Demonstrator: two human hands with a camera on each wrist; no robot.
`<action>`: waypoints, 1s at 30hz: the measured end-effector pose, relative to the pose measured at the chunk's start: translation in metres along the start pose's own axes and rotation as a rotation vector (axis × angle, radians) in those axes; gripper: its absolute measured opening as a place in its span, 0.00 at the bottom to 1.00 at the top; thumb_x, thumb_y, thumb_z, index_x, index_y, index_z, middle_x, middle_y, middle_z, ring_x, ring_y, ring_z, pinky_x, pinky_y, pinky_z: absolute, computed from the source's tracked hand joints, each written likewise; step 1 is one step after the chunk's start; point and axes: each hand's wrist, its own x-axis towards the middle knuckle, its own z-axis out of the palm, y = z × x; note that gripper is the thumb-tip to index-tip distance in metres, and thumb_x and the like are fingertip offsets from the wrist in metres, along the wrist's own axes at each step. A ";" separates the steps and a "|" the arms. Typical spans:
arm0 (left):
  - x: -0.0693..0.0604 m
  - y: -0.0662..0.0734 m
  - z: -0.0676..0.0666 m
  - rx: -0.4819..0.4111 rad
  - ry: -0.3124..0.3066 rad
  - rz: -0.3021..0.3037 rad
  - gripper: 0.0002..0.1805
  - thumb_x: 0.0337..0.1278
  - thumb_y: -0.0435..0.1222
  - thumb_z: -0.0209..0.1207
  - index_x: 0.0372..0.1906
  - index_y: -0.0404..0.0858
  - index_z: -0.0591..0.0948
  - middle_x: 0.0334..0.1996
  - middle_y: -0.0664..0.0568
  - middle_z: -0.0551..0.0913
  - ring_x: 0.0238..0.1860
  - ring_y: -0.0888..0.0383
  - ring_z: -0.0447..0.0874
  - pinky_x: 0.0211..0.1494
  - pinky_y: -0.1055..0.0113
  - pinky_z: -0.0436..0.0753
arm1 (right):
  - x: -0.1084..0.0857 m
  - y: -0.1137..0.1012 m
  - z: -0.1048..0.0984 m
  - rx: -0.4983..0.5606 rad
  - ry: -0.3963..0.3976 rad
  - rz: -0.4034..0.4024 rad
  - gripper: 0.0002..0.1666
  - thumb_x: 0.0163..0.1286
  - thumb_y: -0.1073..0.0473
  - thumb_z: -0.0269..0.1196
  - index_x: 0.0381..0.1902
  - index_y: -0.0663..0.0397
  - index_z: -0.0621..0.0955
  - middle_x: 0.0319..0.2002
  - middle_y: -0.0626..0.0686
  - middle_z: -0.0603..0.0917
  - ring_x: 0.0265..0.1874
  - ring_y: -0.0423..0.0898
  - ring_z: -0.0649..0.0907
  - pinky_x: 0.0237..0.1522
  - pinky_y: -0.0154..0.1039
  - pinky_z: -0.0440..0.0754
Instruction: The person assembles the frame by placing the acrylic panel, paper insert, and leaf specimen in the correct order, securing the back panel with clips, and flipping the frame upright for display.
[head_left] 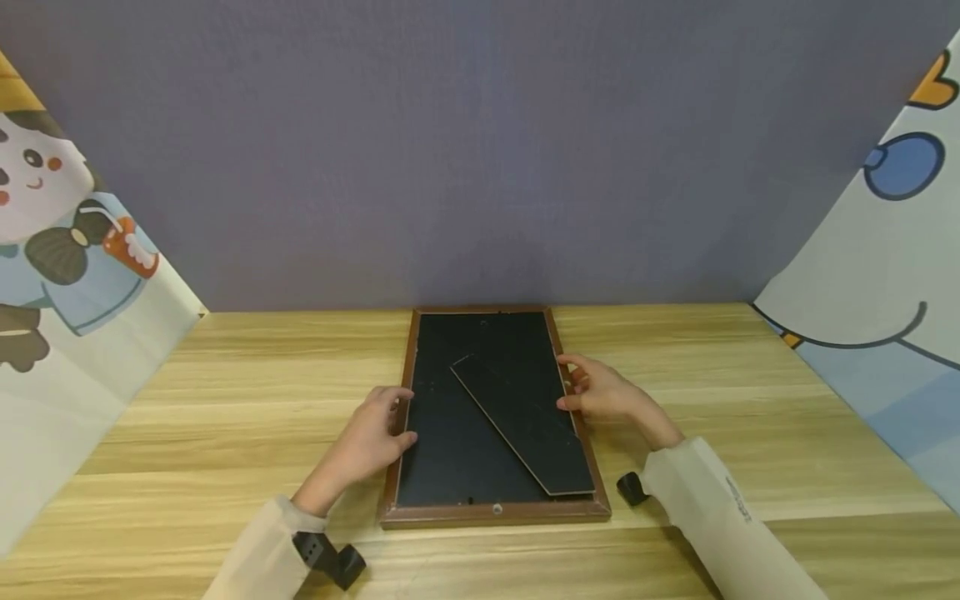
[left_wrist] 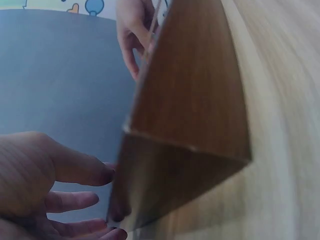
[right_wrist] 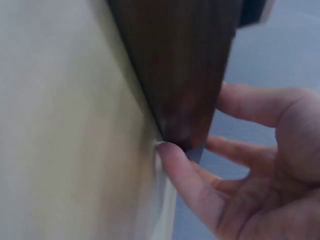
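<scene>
A picture frame (head_left: 495, 515) with a brown wooden rim lies back side up on the table, its back black. On that back a black stand leg (head_left: 525, 437) slants from upper middle to lower right. My left hand (head_left: 371, 437) holds the left rim, thumb and forefinger apart along it. Across from it, my right hand (head_left: 603, 390) grips the right rim with thumb and fingers. The right wrist view shows the right fingers (right_wrist: 185, 175) at the lower edge of the rim and the thumb higher up. The front of the frame is hidden.
A wood-grain table (head_left: 285, 358) spreads around the frame. Behind it stands a grey-purple wall panel (head_left: 480, 167). Panels with cartoon pictures flank the table at left (head_left: 75, 250) and right (head_left: 862, 267). Small black devices sit at both wrists.
</scene>
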 end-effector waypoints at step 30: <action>0.002 -0.008 0.003 -0.095 0.005 -0.033 0.29 0.49 0.24 0.64 0.60 0.28 0.70 0.57 0.33 0.69 0.52 0.36 0.77 0.50 0.51 0.81 | 0.028 0.005 -0.010 -0.130 0.042 0.019 0.50 0.57 0.56 0.71 0.70 0.68 0.59 0.52 0.71 0.73 0.41 0.55 0.79 0.44 0.50 0.79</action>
